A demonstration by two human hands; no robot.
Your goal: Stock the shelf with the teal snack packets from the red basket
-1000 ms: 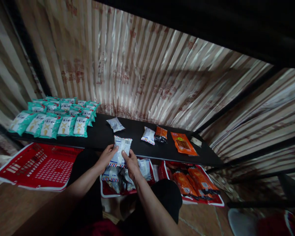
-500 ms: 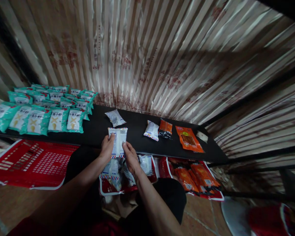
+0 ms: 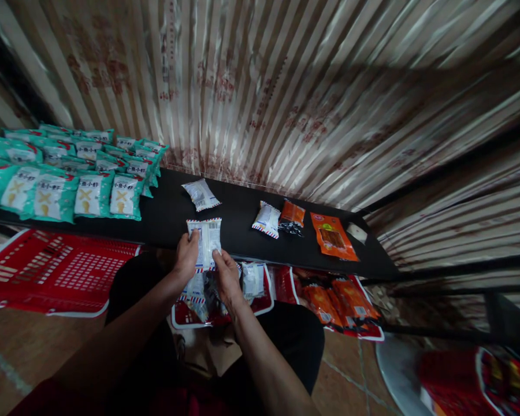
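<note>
A white snack packet [image 3: 207,240] with a striped edge is held upright at the front edge of the black shelf. My left hand [image 3: 188,252] pinches its left side, and my right hand [image 3: 226,274] grips the lower right side with the thumb across the front. Just behind it on the shelf lies a similar white packet [image 3: 201,195]. Below my hands is a red basket [image 3: 266,299] with more white packets [image 3: 253,279] in it, partly hidden by my right arm.
Rows of teal snack packets [image 3: 54,195] stand at the shelf's left end. Farther right on the black shelf [image 3: 234,228] lie another white packet [image 3: 266,219], an orange-black packet [image 3: 292,216] and a flat orange packet [image 3: 333,236]. Red baskets [image 3: 86,274] sit below, one holding orange packets [image 3: 323,303].
The view has shifted a little, so the shelf and its packets sit slightly higher and further left. Both hands keep hold of the same white packet.
</note>
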